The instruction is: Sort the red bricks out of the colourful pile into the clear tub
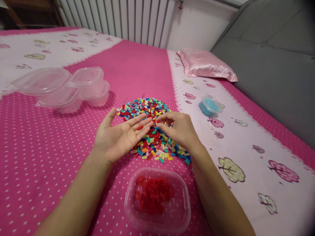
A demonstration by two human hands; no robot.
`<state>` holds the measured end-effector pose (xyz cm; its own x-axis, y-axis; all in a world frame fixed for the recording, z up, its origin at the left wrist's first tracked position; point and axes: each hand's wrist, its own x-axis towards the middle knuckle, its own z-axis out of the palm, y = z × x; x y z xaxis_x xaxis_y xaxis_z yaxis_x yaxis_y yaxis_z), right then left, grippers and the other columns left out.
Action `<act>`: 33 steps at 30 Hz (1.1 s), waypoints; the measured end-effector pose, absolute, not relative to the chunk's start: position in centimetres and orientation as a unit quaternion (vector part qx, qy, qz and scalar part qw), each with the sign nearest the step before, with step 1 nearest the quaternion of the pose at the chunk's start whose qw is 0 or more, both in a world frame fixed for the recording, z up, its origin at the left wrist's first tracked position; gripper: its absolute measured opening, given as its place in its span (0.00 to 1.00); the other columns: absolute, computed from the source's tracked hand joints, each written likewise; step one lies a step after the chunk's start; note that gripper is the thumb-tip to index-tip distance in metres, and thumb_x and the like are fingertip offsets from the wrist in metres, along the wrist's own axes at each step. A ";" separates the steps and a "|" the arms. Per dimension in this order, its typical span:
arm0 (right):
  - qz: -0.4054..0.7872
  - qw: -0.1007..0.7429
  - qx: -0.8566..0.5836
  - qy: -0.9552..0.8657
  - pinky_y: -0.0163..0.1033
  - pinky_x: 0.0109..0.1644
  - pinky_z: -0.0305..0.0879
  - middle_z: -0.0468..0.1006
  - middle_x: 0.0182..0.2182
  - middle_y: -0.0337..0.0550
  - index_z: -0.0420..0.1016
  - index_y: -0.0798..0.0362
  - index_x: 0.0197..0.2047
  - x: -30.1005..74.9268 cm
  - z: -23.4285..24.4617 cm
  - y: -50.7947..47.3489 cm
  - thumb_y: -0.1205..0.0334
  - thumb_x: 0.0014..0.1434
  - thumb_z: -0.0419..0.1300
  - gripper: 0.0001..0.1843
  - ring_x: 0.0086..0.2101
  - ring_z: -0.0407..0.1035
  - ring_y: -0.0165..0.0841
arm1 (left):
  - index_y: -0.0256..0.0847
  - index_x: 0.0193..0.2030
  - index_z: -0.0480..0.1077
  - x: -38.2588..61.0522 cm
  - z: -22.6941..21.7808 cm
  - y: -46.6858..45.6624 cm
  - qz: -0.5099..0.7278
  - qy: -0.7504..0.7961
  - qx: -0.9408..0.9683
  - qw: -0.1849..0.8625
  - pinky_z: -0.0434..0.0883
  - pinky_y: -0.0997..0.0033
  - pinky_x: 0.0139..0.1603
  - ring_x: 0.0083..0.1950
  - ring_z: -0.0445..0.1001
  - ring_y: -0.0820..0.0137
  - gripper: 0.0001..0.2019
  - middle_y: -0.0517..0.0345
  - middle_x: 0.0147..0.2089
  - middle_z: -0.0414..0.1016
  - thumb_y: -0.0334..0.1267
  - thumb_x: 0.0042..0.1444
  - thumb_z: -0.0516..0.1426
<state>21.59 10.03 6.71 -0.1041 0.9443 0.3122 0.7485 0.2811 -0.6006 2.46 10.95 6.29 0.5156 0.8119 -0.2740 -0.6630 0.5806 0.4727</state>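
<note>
My left hand (120, 136) lies palm up with its fingers stretched out, and a small red toy brick (139, 127) rests loose on the fingers. Just to the right, my right hand (178, 127) is closed in a pinch, thumb and index tip near the left fingertips; what sits between them is too small to make out. Under and behind both hands spreads a pile of mixed-colour toy bricks (154, 152), partly hidden by them. Nearest to me, between my forearms, stands an open clear plastic container (180, 209) with many red bricks (155, 195) inside.
Stacked clear containers (46, 80) stand at the left. A small clear container of light blue bricks (210, 105) sits at the right. Farther back are a pink pillow (206, 65), a grey headboard (275, 62) and a white radiator (118, 19). Everything lies on a pink patterned bedsheet (61, 157).
</note>
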 end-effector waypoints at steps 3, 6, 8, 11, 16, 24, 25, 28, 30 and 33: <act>0.128 0.357 -0.540 -0.752 0.35 0.37 0.65 0.80 0.31 0.41 0.80 0.53 0.38 21.2 6.8 9.8 0.65 0.55 0.61 0.08 0.28 0.70 0.28 | 0.22 0.65 0.54 2.6 6.2 10.9 0.385 0.220 0.174 0.879 0.70 0.62 0.58 0.59 0.71 0.56 0.38 0.31 0.56 0.71 0.56 0.61 0.44; 0.127 0.368 -0.510 -0.767 0.35 0.37 0.65 0.80 0.32 0.42 0.80 0.54 0.39 20.8 7.0 9.6 0.65 0.56 0.60 0.09 0.29 0.69 0.28 | 0.20 0.64 0.55 2.5 6.0 10.9 0.351 0.202 0.180 0.896 0.68 0.64 0.59 0.53 0.75 0.59 0.37 0.32 0.51 0.74 0.55 0.63 0.43; 0.133 0.373 -0.496 -0.773 0.35 0.38 0.65 0.80 0.33 0.43 0.80 0.54 0.39 20.6 7.0 9.5 0.66 0.57 0.60 0.09 0.30 0.70 0.28 | 0.20 0.64 0.55 2.5 5.8 11.0 0.342 0.197 0.178 0.902 0.68 0.63 0.59 0.51 0.76 0.60 0.36 0.34 0.49 0.75 0.54 0.64 0.42; 0.138 0.374 -0.491 -0.774 0.35 0.38 0.65 0.80 0.34 0.43 0.79 0.53 0.44 20.5 7.0 9.4 0.65 0.57 0.60 0.12 0.31 0.70 0.29 | 0.21 0.65 0.53 2.4 5.8 11.0 0.344 0.193 0.173 0.903 0.68 0.62 0.60 0.52 0.76 0.59 0.36 0.34 0.49 0.75 0.54 0.64 0.43; 0.133 0.400 -0.530 -0.736 0.35 0.37 0.66 0.80 0.35 0.42 0.78 0.51 0.47 20.9 6.9 9.6 0.64 0.57 0.59 0.14 0.28 0.69 0.28 | 0.20 0.66 0.52 2.5 6.0 10.9 0.351 0.211 0.173 0.896 0.69 0.62 0.58 0.58 0.71 0.55 0.37 0.30 0.53 0.73 0.54 0.63 0.43; 0.145 0.333 -0.602 -0.711 0.36 0.37 0.66 0.81 0.31 0.40 0.81 0.52 0.37 21.7 6.6 10.1 0.69 0.53 0.60 0.10 0.26 0.69 0.28 | 0.21 0.64 0.56 2.3 6.2 11.2 0.500 0.267 0.123 0.815 0.76 0.61 0.50 0.55 0.74 0.53 0.35 0.28 0.53 0.72 0.53 0.61 0.46; 0.154 0.309 -0.605 -0.718 0.36 0.37 0.65 0.81 0.31 0.40 0.81 0.52 0.37 21.7 6.6 10.1 0.70 0.52 0.60 0.11 0.27 0.70 0.28 | 0.22 0.64 0.56 2.2 6.2 11.3 0.515 0.264 0.117 0.807 0.77 0.61 0.49 0.54 0.75 0.54 0.35 0.29 0.52 0.73 0.53 0.61 0.46; 0.176 0.243 -0.605 -0.738 0.35 0.36 0.64 0.82 0.31 0.39 0.82 0.51 0.36 21.7 6.5 9.9 0.71 0.50 0.61 0.11 0.27 0.70 0.29 | 0.22 0.65 0.56 2.0 6.2 11.4 0.534 0.259 0.120 0.796 0.76 0.63 0.50 0.53 0.76 0.56 0.35 0.31 0.50 0.74 0.53 0.62 0.44; 0.182 0.217 -0.606 -0.744 0.35 0.36 0.64 0.82 0.31 0.39 0.82 0.51 0.37 21.5 6.5 9.8 0.70 0.51 0.62 0.11 0.27 0.69 0.29 | 0.20 0.64 0.56 2.0 6.3 11.4 0.537 0.260 0.130 0.792 0.76 0.64 0.50 0.53 0.76 0.56 0.35 0.31 0.50 0.74 0.53 0.62 0.44; 0.178 0.212 -0.599 -0.752 0.36 0.36 0.64 0.82 0.34 0.41 0.81 0.51 0.41 21.2 6.5 9.8 0.68 0.54 0.61 0.12 0.28 0.69 0.29 | 0.19 0.64 0.56 2.1 6.3 11.3 0.538 0.265 0.137 0.789 0.76 0.64 0.50 0.52 0.76 0.57 0.36 0.32 0.48 0.75 0.53 0.62 0.43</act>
